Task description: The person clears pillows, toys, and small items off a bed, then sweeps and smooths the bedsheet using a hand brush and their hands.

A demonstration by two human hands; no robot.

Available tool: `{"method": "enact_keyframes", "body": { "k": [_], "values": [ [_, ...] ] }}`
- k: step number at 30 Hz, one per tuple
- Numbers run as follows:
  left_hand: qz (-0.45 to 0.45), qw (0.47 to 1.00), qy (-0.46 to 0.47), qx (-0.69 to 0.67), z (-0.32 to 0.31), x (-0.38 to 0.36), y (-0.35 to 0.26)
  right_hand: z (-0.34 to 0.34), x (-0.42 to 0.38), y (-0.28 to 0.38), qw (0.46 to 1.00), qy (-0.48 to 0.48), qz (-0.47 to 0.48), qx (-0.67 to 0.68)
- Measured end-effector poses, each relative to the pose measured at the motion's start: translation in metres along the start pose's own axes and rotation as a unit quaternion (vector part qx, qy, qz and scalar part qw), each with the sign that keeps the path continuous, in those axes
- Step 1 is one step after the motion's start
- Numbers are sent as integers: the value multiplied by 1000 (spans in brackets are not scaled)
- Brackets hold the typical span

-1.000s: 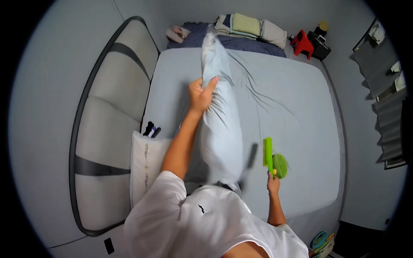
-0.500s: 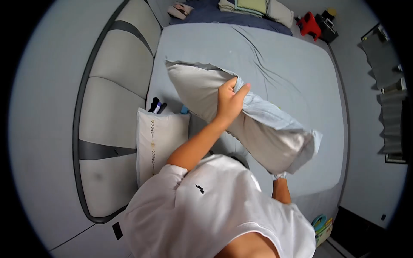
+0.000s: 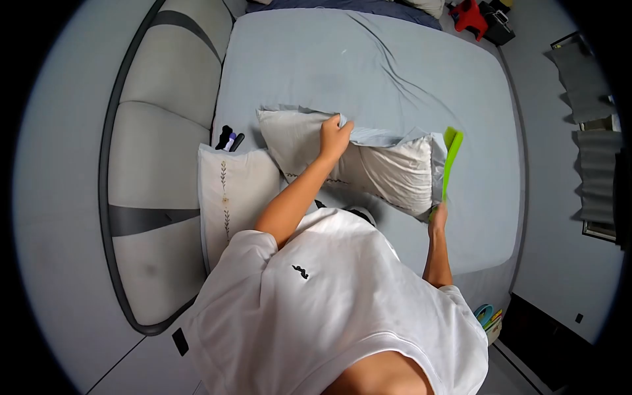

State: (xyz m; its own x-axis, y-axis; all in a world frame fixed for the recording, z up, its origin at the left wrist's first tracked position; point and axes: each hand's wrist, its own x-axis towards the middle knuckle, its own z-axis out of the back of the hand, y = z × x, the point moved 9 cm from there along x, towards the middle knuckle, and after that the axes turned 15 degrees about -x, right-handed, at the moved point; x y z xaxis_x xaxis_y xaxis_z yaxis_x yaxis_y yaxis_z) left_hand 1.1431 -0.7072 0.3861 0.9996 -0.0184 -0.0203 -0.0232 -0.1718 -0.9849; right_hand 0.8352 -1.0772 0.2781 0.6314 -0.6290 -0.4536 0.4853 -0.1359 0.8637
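Observation:
A pale pillow (image 3: 388,172) with light blue-grey edging is held raised and tilted over the bed. My left hand (image 3: 335,139) is closed on its upper edge near the middle. At the pillow's right end, my right hand (image 3: 439,216) grips the handle of a bright green bed brush (image 3: 451,158). The brush stands with its head upward, beside the pillow's right edge. A second pillow (image 3: 249,179), white with an embroidered leafy stripe, lies at the left against the headboard.
The bed (image 3: 296,59) has a light blue-grey sheet with creases. A padded grey headboard (image 3: 155,158) runs along the left. Several small dark items (image 3: 228,139) lie above the embroidered pillow. A red object (image 3: 469,18) stands past the far right corner.
The held pillow has swung to lie more level across my view, and its right end has risen. My right hand has come out from beneath, bringing the green brush into sight.

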Motion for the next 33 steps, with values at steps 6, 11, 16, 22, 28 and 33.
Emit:
{"method": "enact_keyframes", "body": {
  "k": [6, 11, 16, 22, 28, 33],
  "values": [
    [91, 984, 6, -152, 13, 0, 6, -88, -21, 137, 956, -89, 190, -206],
    [130, 937, -141, -293, 85, -23, 56, -166, 17, 172, 993, -30, 111, -22],
    [546, 753, -222, -293, 96, -139, 196, -210, -36, 238, 974, 16, 7, 224],
    [472, 639, -52, -605, -9, -152, 162, -219, -63, 254, 951, 114, 3, 288],
    [393, 794, -20, -463, 18, -53, 72, -169, -96, 256, 956, 61, 19, 286],
    [38, 968, -80, -236, 91, 68, -75, -112, -56, 185, 984, 15, -20, 178]
  ]
}}
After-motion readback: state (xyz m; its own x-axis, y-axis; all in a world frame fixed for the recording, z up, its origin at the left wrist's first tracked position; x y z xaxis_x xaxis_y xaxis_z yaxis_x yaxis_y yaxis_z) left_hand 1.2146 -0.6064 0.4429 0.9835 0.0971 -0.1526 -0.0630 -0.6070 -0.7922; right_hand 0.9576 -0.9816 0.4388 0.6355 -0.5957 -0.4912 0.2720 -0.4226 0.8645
